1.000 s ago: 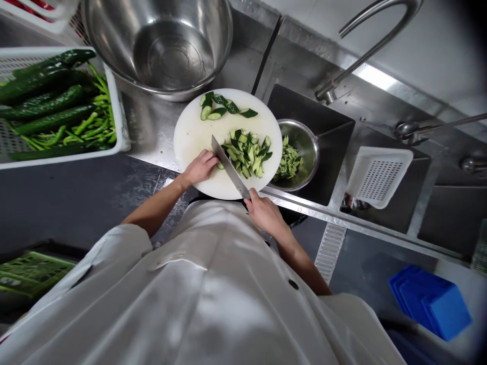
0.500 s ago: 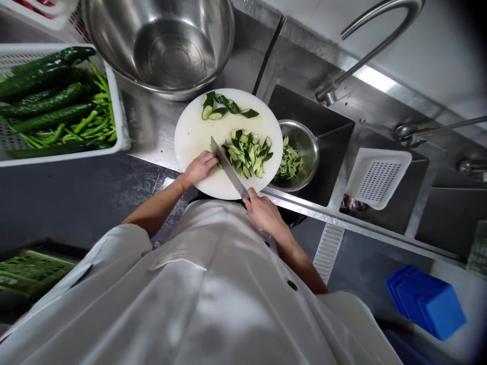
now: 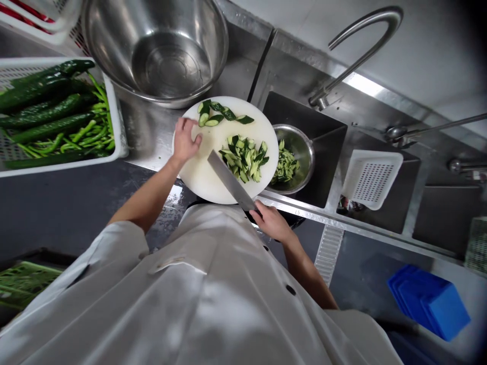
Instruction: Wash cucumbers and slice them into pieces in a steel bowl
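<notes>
My right hand grips the handle of a kitchen knife, whose broad blade lies slantwise over the near part of a round white cutting board. Just beyond the blade is a pile of cut cucumber pieces. At the board's far side rest several thicker cucumber slices. My left hand is over the board's left edge, fingers apart and nothing in it, close to those slices. To the right of the board, a steel bowl holds more cut cucumber.
A large steel basin stands behind the board. On the left, a white basket holds whole cucumbers and green peppers. Sinks with a curved faucet lie to the right, with a white perforated basket over one. Blue bins are on the floor.
My left hand has left the spot beside the blade, moved away from my body toward the thick slices, and opened. The knife has shifted slightly toward me, clear of the cut pile.
</notes>
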### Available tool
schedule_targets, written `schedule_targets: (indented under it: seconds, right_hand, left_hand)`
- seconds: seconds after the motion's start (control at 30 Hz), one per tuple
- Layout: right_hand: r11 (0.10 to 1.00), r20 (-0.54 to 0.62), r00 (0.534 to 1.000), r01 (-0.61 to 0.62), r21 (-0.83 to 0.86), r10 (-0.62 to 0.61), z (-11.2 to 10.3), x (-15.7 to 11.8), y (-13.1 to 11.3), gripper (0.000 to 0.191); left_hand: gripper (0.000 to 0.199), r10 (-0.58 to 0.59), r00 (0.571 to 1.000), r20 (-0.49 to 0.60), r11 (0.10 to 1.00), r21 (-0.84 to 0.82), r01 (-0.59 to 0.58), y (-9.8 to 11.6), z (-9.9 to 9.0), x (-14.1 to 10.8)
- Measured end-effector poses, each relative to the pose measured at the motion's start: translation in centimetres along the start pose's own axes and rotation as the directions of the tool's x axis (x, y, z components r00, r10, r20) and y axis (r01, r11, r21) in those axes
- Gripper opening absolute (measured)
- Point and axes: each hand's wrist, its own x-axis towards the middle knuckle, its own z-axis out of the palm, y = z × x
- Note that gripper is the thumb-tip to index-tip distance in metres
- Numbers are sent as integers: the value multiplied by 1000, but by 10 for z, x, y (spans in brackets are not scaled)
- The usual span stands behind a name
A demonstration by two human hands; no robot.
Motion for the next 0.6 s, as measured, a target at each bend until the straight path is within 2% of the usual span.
schedule_targets:
  seconds: [0.07, 0.13, 0.23, 0.3, 0.4, 0.5, 0.6]
  right_hand:
    - [999, 27, 999, 30, 15, -30, 6, 9, -3, 35]
    - [999, 17, 1000, -3, 44, 3, 10, 24, -11, 35]
    - [991, -39, 994, -94, 96, 98, 15, 41, -19, 38]
    - [983, -69, 985, -151, 105, 159, 17, 45, -18, 41]
    - [975, -84, 975, -197, 104, 206, 18, 44, -11, 43]
    - [978, -81, 978, -186, 97, 194, 18, 42, -7, 45]
    - [980, -78, 980, -178, 91, 185, 17, 42, -7, 46]
  left_hand:
    - [61, 26, 998, 62, 999, 29, -28, -4, 4, 43]
    - [75, 55, 985, 163, 998, 32, -61, -1, 13, 78]
    - [76, 67, 968, 241, 996, 37, -78, 9, 27, 99]
    - [68, 68, 974, 218, 996, 42, -79, 15, 32, 92]
    - [56, 72, 989, 129, 997, 30, -76, 18, 33, 61]
    - [50, 43, 997, 66, 999, 24, -45, 22, 27, 20]
    - [45, 36, 996, 78, 999, 31, -38, 31, 13, -15]
